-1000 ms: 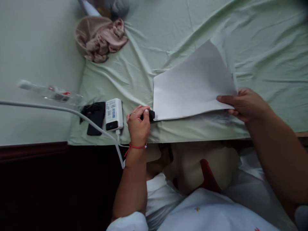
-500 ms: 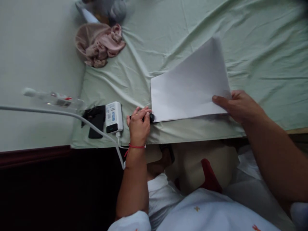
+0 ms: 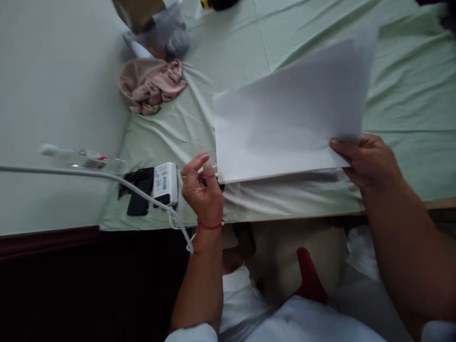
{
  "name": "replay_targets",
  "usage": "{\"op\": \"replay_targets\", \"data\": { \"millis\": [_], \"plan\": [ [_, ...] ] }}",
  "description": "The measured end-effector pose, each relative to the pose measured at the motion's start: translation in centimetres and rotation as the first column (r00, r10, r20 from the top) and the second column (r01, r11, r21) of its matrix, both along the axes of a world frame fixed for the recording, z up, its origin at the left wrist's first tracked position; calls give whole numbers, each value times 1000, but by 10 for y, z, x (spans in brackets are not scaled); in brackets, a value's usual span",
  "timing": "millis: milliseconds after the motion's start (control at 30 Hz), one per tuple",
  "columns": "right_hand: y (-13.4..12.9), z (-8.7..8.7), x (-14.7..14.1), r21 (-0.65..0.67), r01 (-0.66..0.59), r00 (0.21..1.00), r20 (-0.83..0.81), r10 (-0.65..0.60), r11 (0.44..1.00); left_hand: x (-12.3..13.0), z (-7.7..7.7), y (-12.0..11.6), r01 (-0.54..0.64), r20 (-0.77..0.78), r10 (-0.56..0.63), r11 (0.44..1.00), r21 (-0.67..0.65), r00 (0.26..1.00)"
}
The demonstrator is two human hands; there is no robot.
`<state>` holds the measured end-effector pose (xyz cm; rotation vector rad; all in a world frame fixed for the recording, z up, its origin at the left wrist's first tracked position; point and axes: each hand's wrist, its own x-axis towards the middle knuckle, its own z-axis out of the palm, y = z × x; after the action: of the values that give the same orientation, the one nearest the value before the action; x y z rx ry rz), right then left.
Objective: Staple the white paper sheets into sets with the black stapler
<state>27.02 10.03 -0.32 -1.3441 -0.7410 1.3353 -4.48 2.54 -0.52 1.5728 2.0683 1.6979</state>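
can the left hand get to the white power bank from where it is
Probably yes: the left hand is just beside the white power bank, with only a narrow strip of green cloth between, though the cable passes over its lower edge.

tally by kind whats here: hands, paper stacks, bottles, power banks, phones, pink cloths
Hands: 2 (left hand, right hand)
Paper stacks: 1 (paper stack, sheets not countable)
Bottles: 1 (clear bottle)
Power banks: 1 (white power bank)
Phones: 1 (black phone)
Pink cloths: 1 (crumpled pink cloth)
Total: 7
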Motion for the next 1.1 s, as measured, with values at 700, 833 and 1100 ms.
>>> {"op": "replay_targets", "data": {
  "millis": [700, 833, 1100],
  "plan": [
    [6, -6, 34, -28, -87, 983, 158, 90, 996, 37, -2, 1, 257, 524, -189, 965, -59, 831],
    [8, -10, 41, -91, -110, 969, 211, 127, 990, 43, -12, 6, 175, 460, -95, 975, -134, 883],
    [9, 3, 29, 81, 70, 947, 307, -91, 994, 57, -17, 17, 405, 706, -166, 895, -185, 688]
  ]
}}
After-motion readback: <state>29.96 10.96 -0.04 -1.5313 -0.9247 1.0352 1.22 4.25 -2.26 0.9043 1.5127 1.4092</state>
